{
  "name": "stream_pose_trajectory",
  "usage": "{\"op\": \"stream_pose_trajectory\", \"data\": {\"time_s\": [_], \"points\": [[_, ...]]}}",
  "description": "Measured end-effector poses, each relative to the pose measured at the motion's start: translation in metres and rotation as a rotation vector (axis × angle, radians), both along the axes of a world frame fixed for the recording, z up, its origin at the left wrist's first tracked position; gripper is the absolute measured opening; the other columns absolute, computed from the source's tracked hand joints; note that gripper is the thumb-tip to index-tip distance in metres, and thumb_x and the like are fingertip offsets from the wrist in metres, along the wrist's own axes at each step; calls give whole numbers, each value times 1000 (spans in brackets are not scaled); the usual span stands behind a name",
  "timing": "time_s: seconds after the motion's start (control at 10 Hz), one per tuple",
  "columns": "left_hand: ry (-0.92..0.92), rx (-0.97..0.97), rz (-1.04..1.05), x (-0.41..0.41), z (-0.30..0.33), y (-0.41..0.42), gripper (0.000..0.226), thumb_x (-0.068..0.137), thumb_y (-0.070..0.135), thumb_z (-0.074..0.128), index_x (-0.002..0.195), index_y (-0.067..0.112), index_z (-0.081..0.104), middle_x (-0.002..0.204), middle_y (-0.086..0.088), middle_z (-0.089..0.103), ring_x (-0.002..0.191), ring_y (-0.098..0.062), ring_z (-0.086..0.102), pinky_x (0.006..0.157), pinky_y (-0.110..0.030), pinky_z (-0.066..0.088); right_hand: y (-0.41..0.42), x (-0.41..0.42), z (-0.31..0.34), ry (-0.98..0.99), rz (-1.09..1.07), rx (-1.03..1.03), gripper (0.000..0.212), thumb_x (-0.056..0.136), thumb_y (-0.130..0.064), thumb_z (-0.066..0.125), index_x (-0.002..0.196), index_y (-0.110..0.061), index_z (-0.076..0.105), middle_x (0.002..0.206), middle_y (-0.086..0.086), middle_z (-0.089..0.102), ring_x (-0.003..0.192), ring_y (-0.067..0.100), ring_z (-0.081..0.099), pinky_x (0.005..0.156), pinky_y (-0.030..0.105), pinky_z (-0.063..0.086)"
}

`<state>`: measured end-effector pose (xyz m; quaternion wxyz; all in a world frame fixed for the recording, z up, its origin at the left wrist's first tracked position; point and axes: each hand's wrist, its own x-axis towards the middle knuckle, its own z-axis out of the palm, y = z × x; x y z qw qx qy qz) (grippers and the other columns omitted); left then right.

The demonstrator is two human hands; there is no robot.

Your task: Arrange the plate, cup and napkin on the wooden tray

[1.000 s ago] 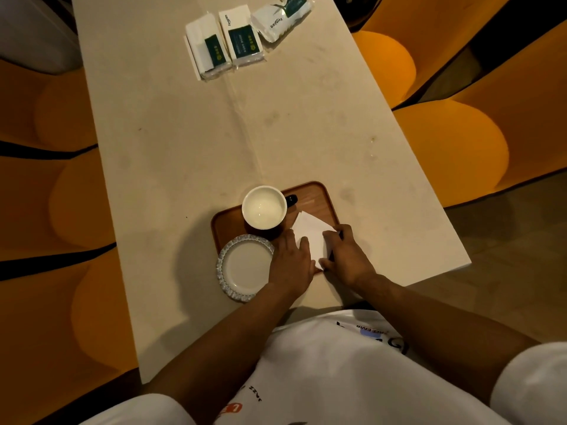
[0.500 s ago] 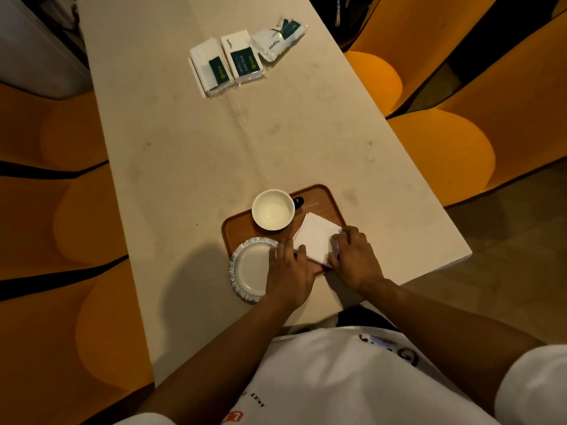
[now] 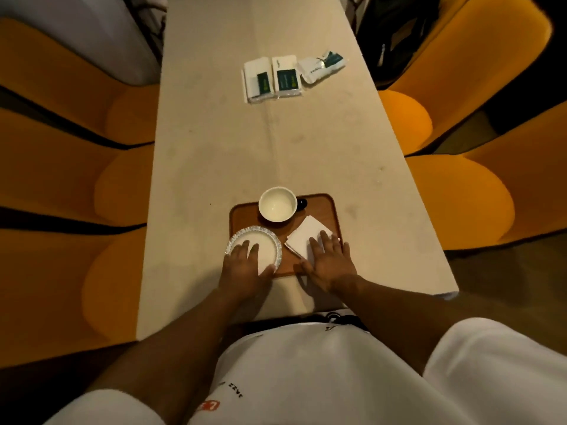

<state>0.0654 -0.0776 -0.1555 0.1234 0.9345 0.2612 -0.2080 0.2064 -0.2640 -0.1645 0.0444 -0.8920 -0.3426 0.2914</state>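
A wooden tray [image 3: 325, 207] lies near the table's front edge. A white cup [image 3: 277, 204] with a dark handle stands at the tray's far left. A small white plate [image 3: 264, 242] with a patterned rim overlaps the tray's near left corner. My left hand [image 3: 244, 268] rests on the plate's near side, thumb hooked on its right rim. A folded white napkin [image 3: 303, 237] lies on the tray's near right. My right hand [image 3: 329, 260] lies flat on the napkin's near end, fingers spread.
Three white tissue packets [image 3: 285, 76] with green labels lie at the far end of the long pale table [image 3: 276, 142]. Orange seats [image 3: 460, 191] flank the table on both sides. The table's front edge is close to my body.
My left hand has moved left from the napkin onto the plate. My right hand has flattened over the napkin, which now lies squarer on the tray. The view has tilted up.
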Motion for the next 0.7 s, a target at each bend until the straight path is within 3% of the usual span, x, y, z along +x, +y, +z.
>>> {"op": "stream_pose_trajectory", "data": {"time_s": [0.2, 0.5, 0.6, 0.7], "points": [[85, -61, 60, 6, 10, -5, 82, 94, 67, 37, 156, 15, 23, 166, -15, 19, 152, -34, 18, 123, -51, 19, 0, 5, 9, 36, 122, -47, 82, 87, -69, 16, 153, -21, 5, 161, 14, -2, 146, 37, -5, 114, 56, -3], [114, -109, 22, 7, 15, -4, 79, 95, 63, 36, 156, 15, 22, 165, -16, 21, 150, -36, 23, 122, -52, 21, 10, 7, 23, 70, 70, -96, 81, 89, -65, 30, 153, -19, 7, 162, 14, 2, 147, 35, 0, 117, 54, 2], [165, -194, 20, 19, 24, 7, 72, 99, 56, 36, 155, 10, 25, 161, -20, 29, 145, -37, 33, 120, -48, 29, 29, 20, 37, 115, 57, -165, 79, 89, -55, 44, 151, -14, 17, 159, 15, 16, 144, 35, 16, 115, 49, 19], [277, -288, -17, 27, 32, 16, 67, 103, 51, 35, 153, 8, 31, 160, -18, 33, 145, -35, 35, 121, -44, 28, 43, 27, 49, 260, 9, -178, 61, 91, -41, 52, 141, -9, 38, 146, 17, 40, 129, 33, 42, 103, 39, 38]]}}
